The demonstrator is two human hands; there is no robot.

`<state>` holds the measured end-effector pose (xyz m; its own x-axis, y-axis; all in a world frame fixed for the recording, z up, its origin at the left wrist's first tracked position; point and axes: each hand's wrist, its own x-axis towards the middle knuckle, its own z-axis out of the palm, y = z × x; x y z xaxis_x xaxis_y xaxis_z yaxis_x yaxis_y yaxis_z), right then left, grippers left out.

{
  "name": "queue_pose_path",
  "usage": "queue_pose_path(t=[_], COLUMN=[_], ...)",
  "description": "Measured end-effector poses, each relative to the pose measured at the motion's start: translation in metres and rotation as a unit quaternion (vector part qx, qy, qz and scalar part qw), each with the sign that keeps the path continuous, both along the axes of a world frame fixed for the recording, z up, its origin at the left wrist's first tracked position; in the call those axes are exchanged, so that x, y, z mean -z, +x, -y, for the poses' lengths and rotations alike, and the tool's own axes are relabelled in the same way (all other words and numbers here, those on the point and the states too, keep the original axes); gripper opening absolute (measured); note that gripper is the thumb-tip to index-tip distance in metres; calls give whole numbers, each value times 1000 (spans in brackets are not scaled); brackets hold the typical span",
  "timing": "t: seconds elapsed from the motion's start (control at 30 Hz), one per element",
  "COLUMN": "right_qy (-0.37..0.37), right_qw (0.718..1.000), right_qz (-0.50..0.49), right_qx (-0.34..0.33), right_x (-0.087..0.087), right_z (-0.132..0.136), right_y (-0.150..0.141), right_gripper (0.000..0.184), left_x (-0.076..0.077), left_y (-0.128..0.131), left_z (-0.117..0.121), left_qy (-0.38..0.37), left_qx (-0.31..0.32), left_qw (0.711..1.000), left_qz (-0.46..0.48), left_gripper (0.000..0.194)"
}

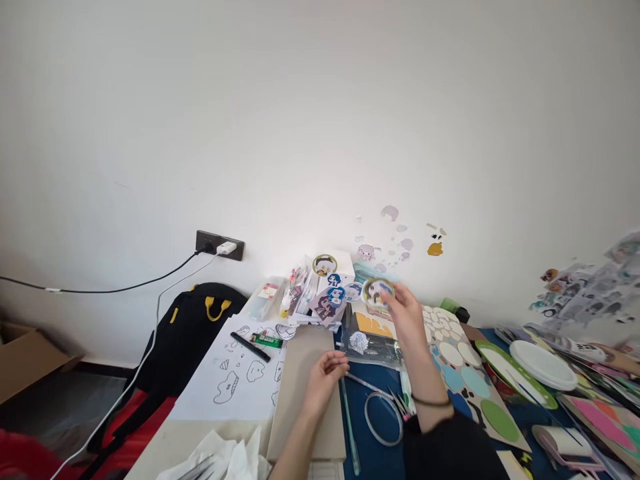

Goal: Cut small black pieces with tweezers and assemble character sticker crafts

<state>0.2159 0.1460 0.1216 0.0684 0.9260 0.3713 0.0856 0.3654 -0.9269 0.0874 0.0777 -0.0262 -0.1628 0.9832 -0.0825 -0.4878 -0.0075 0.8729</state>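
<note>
My right hand [406, 313] is closed on a round paper cutout [374, 293] with a green rim and a drawn figure, held up in front of the wall. My left hand [325, 381] is lower, over the grey cardboard [305, 360]. Its fingers are curled together near the edge of a clear zip pouch [373, 350]; whether anything is between the fingertips is too small to tell. Behind the hands, cartoon cutouts [330, 303] lean against a white box [345, 263], with another round green-rimmed cutout [325, 265] at its front.
Left lie a drawn-on sheet [200, 393], a black pen [250, 347] and crumpled tissue [225, 457]. Right are sheets of coloured shapes [473, 380], a white oval lid [543, 365], a tape dispenser [565, 443] and a bracelet-like ring [383, 419]. A backpack [185, 340] stands beside the table.
</note>
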Motion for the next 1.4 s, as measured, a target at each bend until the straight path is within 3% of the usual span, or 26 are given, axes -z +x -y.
queue_pose_path(t=[0.1, 0.17, 0.27, 0.4, 0.57, 0.73, 0.93, 1.07, 1.2, 1.33, 1.4], right_qy=[-26, -48, -78, -69, 27, 102, 100, 90, 92, 94, 92], right_qw=[999, 996, 988, 971, 944, 896, 853, 863, 900, 942, 954], right_qz=[30, 69, 137, 229, 330, 418, 475, 458, 390, 300, 268], right_qx=[-2, -3, -6, 4, 12, -111, -190, -193, -170, -114, -99], right_x=[-31, -41, -42, -33, -33, -36, -24, -23, -29, -39, -38], right_z=[-60, -93, -127, -147, -147, -133, -121, -120, -116, -104, -91], right_y=[-22, -41, -65, -77, -71, -69, -64, -64, -59, -32, -11], right_gripper=[36, 29, 26, 28, 30, 28, 40, 41, 48, 57, 52], left_x=[2, 3, 5, 10, 11, 7, 9, 8, 9, 8, 7], left_y=[0, -1, -1, -2, -3, -3, -2, -1, -1, -1, -1], left_z=[-1, -3, -5, -8, -8, -7, -7, -6, -5, -5, -5], left_qy=[-6, -6, -10, -19, -28, -38, -23, -13, -6, -1, 2], left_qx=[-4, -4, -4, 0, 6, 17, 6, 11, 15, 13, 14], left_qw=[1000, 1000, 1000, 999, 999, 999, 999, 1000, 1000, 1000, 1000], left_qz=[3, 5, 17, 30, 40, 34, 21, 4, 13, 28, 22], left_gripper=[41, 41, 42, 44, 47, 50, 47, 45, 43, 45, 46])
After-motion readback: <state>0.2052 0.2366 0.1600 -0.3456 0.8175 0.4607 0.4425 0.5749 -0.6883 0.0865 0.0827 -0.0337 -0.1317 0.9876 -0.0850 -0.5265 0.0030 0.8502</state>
